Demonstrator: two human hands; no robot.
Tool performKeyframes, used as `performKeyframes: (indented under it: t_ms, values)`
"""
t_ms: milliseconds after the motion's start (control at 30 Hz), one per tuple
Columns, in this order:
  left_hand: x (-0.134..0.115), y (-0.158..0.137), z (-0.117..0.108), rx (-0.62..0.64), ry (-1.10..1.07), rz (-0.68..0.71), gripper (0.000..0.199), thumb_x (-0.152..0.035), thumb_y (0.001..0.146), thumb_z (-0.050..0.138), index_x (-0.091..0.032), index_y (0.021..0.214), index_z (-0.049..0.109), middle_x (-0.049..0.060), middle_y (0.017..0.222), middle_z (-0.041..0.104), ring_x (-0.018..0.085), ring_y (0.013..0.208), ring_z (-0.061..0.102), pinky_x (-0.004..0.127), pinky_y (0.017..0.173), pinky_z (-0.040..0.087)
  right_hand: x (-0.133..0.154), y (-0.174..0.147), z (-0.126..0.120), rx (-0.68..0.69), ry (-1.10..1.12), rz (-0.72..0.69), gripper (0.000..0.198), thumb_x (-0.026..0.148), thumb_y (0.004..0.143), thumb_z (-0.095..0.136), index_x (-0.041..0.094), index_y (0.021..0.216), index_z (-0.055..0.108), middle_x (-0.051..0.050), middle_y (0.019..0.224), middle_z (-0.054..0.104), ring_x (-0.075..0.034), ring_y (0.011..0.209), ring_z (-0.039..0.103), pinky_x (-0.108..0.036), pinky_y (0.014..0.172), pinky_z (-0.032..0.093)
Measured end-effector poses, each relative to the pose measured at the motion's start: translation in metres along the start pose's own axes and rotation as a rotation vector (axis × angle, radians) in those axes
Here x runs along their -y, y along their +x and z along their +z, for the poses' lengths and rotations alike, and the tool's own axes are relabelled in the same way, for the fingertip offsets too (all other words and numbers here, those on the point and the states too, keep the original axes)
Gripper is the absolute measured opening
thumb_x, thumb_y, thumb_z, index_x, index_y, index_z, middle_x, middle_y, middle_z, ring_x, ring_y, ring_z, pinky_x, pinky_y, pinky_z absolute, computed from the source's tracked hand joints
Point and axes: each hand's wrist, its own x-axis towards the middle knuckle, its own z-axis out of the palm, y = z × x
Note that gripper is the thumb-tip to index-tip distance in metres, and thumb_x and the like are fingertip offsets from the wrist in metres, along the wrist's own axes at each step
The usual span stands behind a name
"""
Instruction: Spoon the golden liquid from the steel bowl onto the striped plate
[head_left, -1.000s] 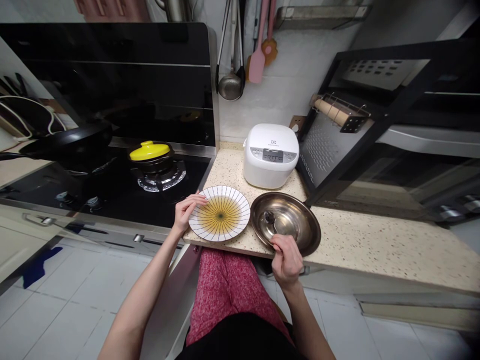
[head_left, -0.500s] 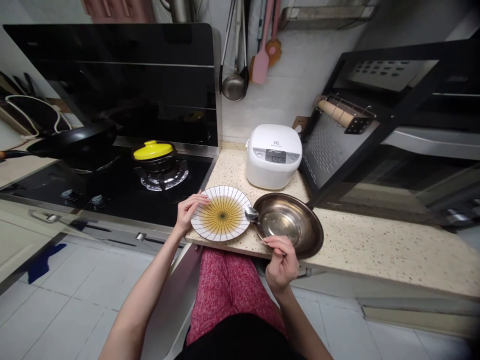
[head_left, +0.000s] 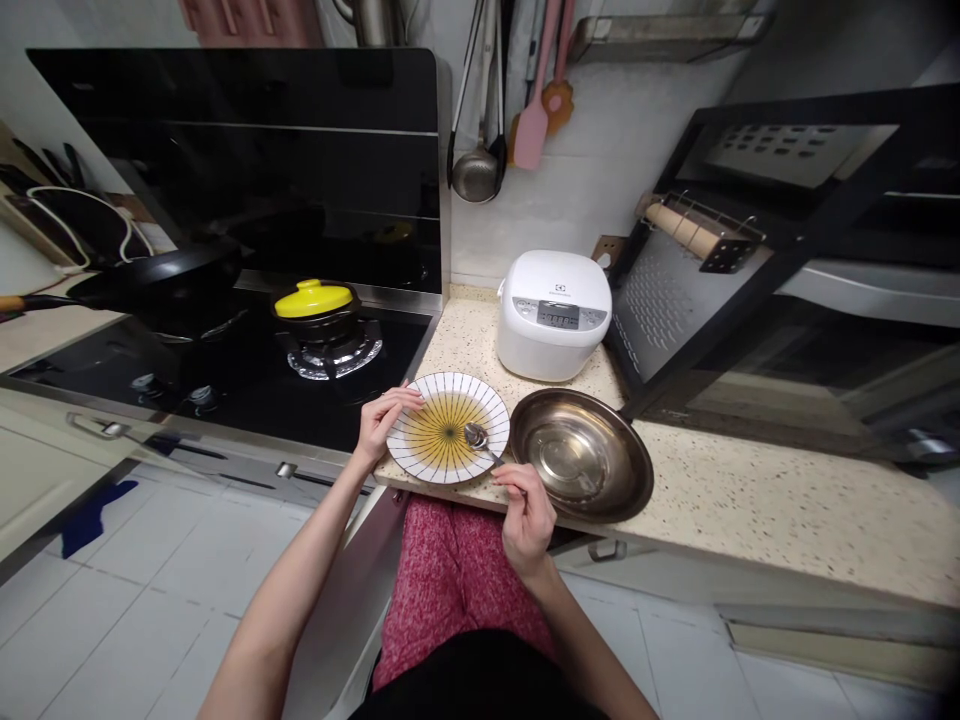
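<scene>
On the counter lies a white plate with black radial lines and a yellow centre; a thin, shiny liquid seems to lie in it. My left hand grips its left rim, fingers over the top edge. A metal spoon is pinched by the handle in my right hand. Its bowl is over the right part of the plate; whether it touches the surface I cannot tell. Right of the plate, close beside it, stands a wide steel basin with a little clear liquid at the bottom.
A white rice cooker stands behind the plate and basin. To the left, a small pot with a yellow lid and a black wok sit on the gas stove. A dark rack rises at right.
My right hand has moved left with the spoon, from the gap between plate and basin to over the plate. My left hand stays on the rim.
</scene>
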Motion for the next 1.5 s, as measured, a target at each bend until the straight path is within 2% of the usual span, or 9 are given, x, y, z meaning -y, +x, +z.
performKeyframes:
  t_ms: [333, 767, 1500]
  values:
    - [0.001, -0.001, 0.0, -0.009, 0.006, -0.007, 0.036, -0.036, 0.101, 0.054, -0.02, 0.087, 0.083, 0.01, 0.094, 0.082, 0.03, 0.102, 0.074, 0.058, 0.115, 0.046, -0.002, -0.006, 0.002, -0.013, 0.042, 0.09, 0.022, 0.017, 0.106, 0.045, 0.021, 0.097, 0.064, -0.004, 0.087, 0.071, -0.017, 0.082, 0.07, -0.033, 0.074, 0.059]
    - [-0.001, 0.0, 0.0, -0.007, 0.006, -0.004, 0.037, -0.036, 0.101, 0.054, -0.02, 0.086, 0.084, 0.011, 0.094, 0.082, 0.03, 0.101, 0.074, 0.059, 0.114, 0.047, -0.001, -0.007, -0.003, -0.162, 0.13, 0.231, 0.023, 0.02, 0.107, 0.043, 0.021, 0.091, 0.06, -0.004, 0.086, 0.07, -0.018, 0.08, 0.07, -0.035, 0.075, 0.059]
    - [-0.001, 0.001, 0.0, -0.013, 0.015, -0.011, 0.038, -0.038, 0.101, 0.054, -0.02, 0.084, 0.083, 0.011, 0.094, 0.083, 0.03, 0.101, 0.075, 0.058, 0.114, 0.047, -0.005, 0.009, -0.033, -0.322, 0.038, 0.169, 0.019, 0.023, 0.105, 0.049, 0.02, 0.092, 0.062, -0.005, 0.086, 0.069, -0.018, 0.078, 0.069, -0.035, 0.066, 0.061]
